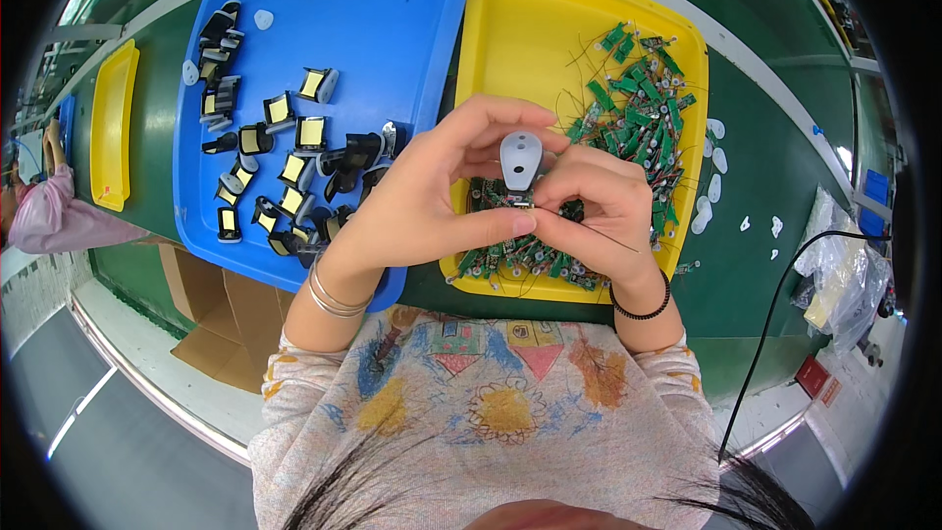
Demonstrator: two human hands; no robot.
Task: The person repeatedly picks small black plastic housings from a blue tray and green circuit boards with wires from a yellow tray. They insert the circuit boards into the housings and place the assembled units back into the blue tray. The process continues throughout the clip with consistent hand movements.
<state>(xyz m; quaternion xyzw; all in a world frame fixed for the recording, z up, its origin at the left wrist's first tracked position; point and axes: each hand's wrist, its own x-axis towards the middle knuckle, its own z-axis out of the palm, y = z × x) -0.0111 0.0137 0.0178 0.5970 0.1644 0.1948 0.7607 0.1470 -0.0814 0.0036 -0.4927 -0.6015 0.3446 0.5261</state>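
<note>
Both hands meet over the near left part of the yellow tray (496, 0). Between them is a small device with a grey teardrop-shaped cover (520, 155) that has dark holes in it. My left hand (417, 191) is closed on the device, fingers curled behind it and thumb at its lower end. My right hand (603, 198) pinches the same end from the other side, where a bit of circuit board (518, 201) shows. A thin dark wire (601, 232) runs out past the right thumb. Fingers hide the device's sides. Many green circuit boards (638, 118) with wires fill the tray.
A blue tray (373, 0) on the left holds several black-and-grey devices (311, 132) with pale yellow pads. Loose grey covers (714, 186) and a clear plastic bag (844, 275) lie right. Far left are another yellow tray (116, 128) and a person's pink sleeve (69, 216).
</note>
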